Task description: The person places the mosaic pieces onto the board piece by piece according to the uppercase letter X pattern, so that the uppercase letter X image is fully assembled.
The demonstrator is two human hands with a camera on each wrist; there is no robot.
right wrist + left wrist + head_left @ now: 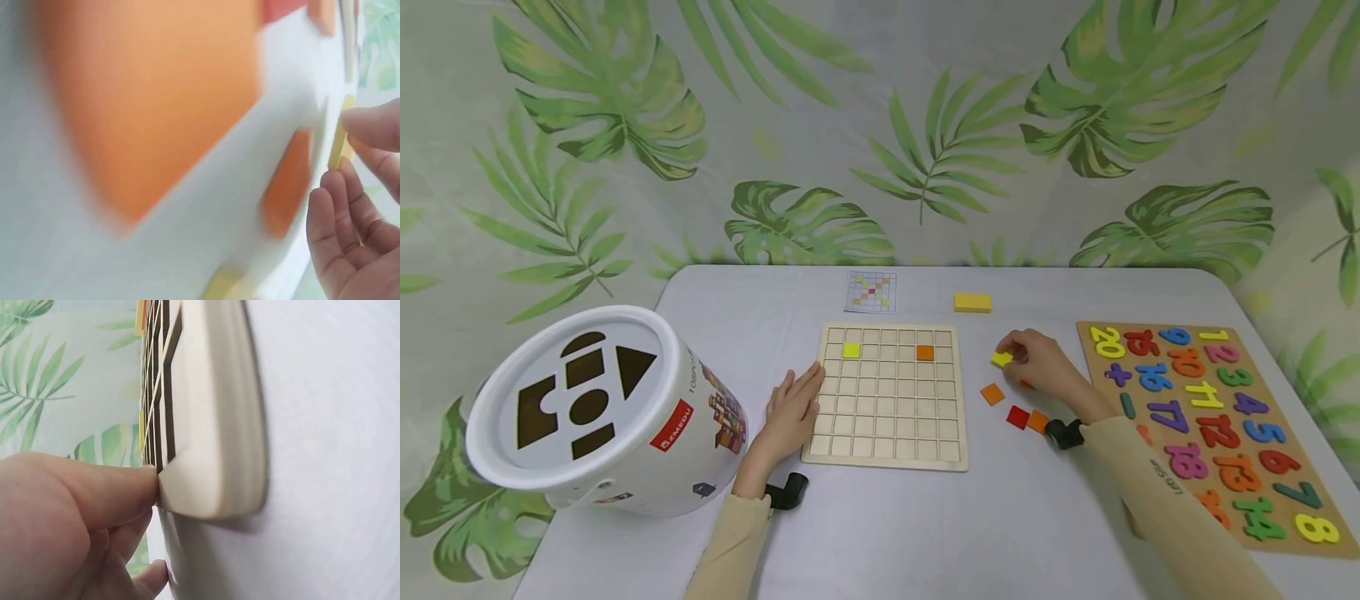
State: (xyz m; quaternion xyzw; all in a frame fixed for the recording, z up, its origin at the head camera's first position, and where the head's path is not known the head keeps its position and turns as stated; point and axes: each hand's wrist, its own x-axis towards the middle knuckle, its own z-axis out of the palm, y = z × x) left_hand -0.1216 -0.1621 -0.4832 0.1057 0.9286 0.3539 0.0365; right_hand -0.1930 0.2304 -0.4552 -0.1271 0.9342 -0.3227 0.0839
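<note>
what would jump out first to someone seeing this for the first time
Probably the wooden grid board in the middle of the table, with one yellow and one orange tile in its top rows, and the two hands at work: the left hand rests against the board's left edge while the right hand pinches a yellow tile just right of it. The big white shape-sorter bucket lies tipped at the left, and a colourful number puzzle sits at the right.

Bright, even light, soft shadows; right wrist view heavily blurred.

A pale grey table (880, 533) stands before a leaf-patterned backdrop (880, 125)
</note>
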